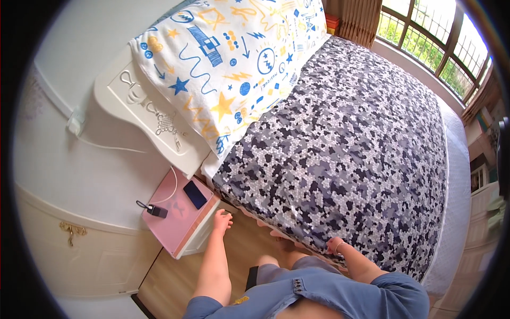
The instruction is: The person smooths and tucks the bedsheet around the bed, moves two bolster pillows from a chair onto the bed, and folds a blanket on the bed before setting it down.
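A grey, black and white patterned quilt (340, 143) lies spread over the bed, its near edge hanging in front of my legs. My right hand (334, 245) is at that near edge, with its fingers curled in against the fabric. Over the floor between the bed and the pink-topped nightstand (169, 232) is my left hand (223, 219). Its fingers are loosely bent and apart, and it holds nothing. A white cloth with blue and yellow drawings (234, 69) covers the head end and meets the quilt along a slanting line.
On the nightstand are a dark phone (195, 195) and a black charger (157, 211) with a white cable. The carved white headboard (149, 114) stands behind it. A cream door (79, 250) is at the lower left, and a barred window (433, 40) is at the far right.
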A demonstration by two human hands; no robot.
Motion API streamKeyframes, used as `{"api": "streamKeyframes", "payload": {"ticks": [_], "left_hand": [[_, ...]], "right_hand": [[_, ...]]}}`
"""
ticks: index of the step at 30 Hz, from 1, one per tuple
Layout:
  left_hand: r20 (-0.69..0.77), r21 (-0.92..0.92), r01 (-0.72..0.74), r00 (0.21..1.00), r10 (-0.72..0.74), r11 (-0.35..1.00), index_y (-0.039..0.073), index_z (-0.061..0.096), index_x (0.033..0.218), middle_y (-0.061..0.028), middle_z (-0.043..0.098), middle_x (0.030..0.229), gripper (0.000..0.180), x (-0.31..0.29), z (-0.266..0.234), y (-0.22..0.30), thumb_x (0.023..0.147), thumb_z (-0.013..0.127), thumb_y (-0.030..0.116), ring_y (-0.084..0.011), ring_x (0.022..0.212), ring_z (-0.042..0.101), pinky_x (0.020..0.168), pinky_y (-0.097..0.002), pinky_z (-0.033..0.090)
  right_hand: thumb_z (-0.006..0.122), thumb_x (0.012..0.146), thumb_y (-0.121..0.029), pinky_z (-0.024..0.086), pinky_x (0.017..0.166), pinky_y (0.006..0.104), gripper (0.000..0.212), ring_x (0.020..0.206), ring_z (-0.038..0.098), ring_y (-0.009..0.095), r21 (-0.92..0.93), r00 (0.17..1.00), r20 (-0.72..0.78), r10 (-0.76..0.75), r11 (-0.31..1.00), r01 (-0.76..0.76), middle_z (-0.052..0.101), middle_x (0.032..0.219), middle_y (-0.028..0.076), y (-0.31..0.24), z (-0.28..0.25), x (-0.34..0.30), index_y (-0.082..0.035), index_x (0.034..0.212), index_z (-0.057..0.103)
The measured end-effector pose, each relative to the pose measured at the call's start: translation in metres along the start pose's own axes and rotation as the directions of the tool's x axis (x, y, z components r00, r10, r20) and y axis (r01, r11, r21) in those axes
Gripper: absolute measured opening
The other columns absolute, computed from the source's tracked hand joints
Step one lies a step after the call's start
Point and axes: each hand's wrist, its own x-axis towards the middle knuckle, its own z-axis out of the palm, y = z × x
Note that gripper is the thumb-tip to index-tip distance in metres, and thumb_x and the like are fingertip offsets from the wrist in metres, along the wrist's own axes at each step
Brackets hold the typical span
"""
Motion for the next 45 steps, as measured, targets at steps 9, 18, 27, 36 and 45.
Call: {"api": "streamKeyframes", "payload": {"ticks": [9,18,27,36,45], "left_hand": [[-0.072,-0.097,-0.019,0.997,0.012,0.995,0.011,0.008,0.129,-0.0098,0.057,0.076,0.071,0.171,0.013,0.093,0.075,0.054,0.009,-0.0148,0.047,0.053,0.036,-0.0247,0.04],[0.049,0.123,-0.033,0.998,0.027,0.992,-0.002,0.053,0.089,-0.0118,0.059,0.069,0.026,0.314,0.017,0.116,0.077,0.057,0.022,-0.0155,0.045,0.055,0.035,-0.0248,0.042],[-0.284,0.51,-0.624,0.528,0.8,0.593,-0.01,0.053,0.09,-0.0119,0.062,0.075,0.025,0.353,-0.028,0.061,0.079,0.055,0.013,-0.0213,0.06,0.06,0.056,-0.033,0.047],[-0.329,0.686,-0.093,0.845,0.421,0.722,-0.005,0.056,0.058,-0.0193,0.056,0.056,0.043,0.308,-0.016,0.124,0.082,0.049,0.03,-0.0329,0.051,0.054,0.047,-0.0392,0.041],[-0.148,0.691,-0.187,0.909,0.39,0.698,0.003,0.047,0.08,-0.0086,0.054,0.061,0.015,0.251,-0.021,0.097,0.075,0.054,0.015,-0.0218,0.051,0.052,0.049,-0.0337,0.041]], "right_hand": [[0.047,0.077,-0.023,0.046,0.052,0.0282,0.023,0.054,0.058,0.015,-0.041,0.987,0.064,-0.147,0.988,0.15,0.06,0.065,0.007,-0.192,0.0,0.07,-0.004,0.08,0.059],[0.046,0.077,-0.028,0.043,0.071,0.0394,0.027,0.08,0.054,0.035,-0.344,0.849,-0.185,-0.494,0.842,0.415,0.057,0.085,0.018,-0.435,-0.028,0.178,-0.005,0.086,0.055],[0.044,0.077,-0.032,0.013,0.097,0.0482,0.053,0.123,0.019,0.027,-0.649,0.628,-0.587,-0.51,0.761,0.012,0.029,0.13,0.01,-0.631,0.016,0.316,-0.009,0.124,0.033],[0.043,0.076,-0.037,0.006,0.098,0.0502,0.047,0.125,0.017,0.021,-0.813,0.364,-0.038,-0.931,0.241,0.53,0.035,0.128,0.005,-0.617,0.034,0.297,-0.016,0.117,0.045],[0.056,0.073,-0.032,0.026,0.093,0.0452,0.043,0.112,0.036,0.029,-0.334,0.448,-0.839,-0.309,0.942,0.024,0.041,0.119,0.013,-0.455,-0.138,0.253,-0.011,0.109,0.046]]}}
